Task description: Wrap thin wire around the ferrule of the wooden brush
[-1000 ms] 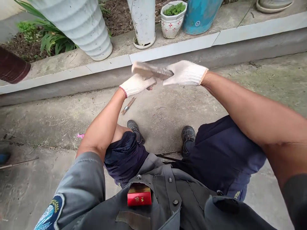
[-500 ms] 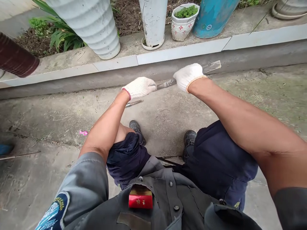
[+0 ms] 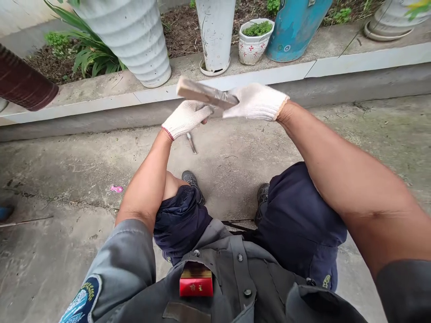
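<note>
My right hand, in a white knitted glove, is closed round one end of a flat, grey-brown bar. Thin pale lines, perhaps wire, cross the bar near my fingers, and its pale blunt end points left. Beneath that end is my left hand, gloved alike, with its fingers curled. A slim metal tool sticks out below the left hand; its upper part is hidden in the glove, and its kind is unclear. Whether the left fingers touch the bar cannot be made out.
A low concrete ledge with a white tiled edge runs across ahead. On it stand a ribbed white pot, a tall white pot, a small flowered pot and a blue container. A pink object lies on the concrete floor.
My right hand has turned and moved left, swinging the bar's pale end from the right over to the left, above my left hand. The slim tool under my left hand has tilted downward.
</note>
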The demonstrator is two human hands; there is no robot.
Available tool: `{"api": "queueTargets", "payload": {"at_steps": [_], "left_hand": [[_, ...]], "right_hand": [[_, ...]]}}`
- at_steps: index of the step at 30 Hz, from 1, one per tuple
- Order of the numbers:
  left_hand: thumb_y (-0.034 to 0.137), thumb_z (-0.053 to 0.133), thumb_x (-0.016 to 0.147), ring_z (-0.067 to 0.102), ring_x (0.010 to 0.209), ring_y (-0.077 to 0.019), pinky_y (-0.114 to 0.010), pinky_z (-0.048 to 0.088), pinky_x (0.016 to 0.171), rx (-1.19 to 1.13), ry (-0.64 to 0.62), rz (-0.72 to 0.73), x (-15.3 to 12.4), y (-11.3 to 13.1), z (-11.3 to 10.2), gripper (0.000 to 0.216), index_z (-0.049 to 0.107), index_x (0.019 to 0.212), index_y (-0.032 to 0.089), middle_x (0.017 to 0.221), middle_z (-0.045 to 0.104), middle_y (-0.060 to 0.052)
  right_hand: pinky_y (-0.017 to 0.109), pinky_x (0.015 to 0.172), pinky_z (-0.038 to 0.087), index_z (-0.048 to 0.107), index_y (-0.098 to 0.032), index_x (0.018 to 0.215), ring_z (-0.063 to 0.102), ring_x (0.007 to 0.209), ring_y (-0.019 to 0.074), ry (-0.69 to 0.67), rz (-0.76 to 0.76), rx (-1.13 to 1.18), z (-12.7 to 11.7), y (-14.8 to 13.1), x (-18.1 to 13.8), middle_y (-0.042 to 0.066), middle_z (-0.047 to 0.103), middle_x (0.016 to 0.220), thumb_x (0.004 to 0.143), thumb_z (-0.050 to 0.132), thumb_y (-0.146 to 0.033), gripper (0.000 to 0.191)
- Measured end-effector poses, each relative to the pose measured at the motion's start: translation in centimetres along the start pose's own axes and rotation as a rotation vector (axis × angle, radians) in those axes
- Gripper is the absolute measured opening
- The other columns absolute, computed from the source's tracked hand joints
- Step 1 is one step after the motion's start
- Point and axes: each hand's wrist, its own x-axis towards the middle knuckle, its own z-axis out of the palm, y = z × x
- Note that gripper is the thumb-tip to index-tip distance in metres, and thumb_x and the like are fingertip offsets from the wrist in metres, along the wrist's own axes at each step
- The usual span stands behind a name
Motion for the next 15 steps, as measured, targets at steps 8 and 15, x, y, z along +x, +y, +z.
{"api": "queueTargets", "payload": {"at_steps": [8,15], "left_hand": [[0.033,0.052,0.108,0.066,0.078,-0.0225,-0.035,0.047,0.077,0.114,0.023,0.016,1.2,1.4,1.8,0.037,0.084,0.11,0.015,0.083,0.075,-0.006],[0.035,0.051,0.109,0.067,0.077,-0.0239,-0.037,0.05,0.08,0.21,-0.106,0.093,2.1,2.5,3.3,0.04,0.085,0.098,0.017,0.081,0.074,-0.007]], "right_hand": [[0.04,0.102,0.052,0.071,-0.024,0.146,0.067,0.115,0.0287,0.329,0.313,-0.142,0.7,2.6,0.8,0.017,0.072,0.135,0.106,0.052,-0.052,0.053],[0.051,0.111,0.052,0.077,-0.011,0.134,0.067,0.126,0.0342,0.09,0.441,-0.483,1.2,3.5,0.1,0.026,0.071,0.117,0.107,0.058,-0.052,0.053]]}}
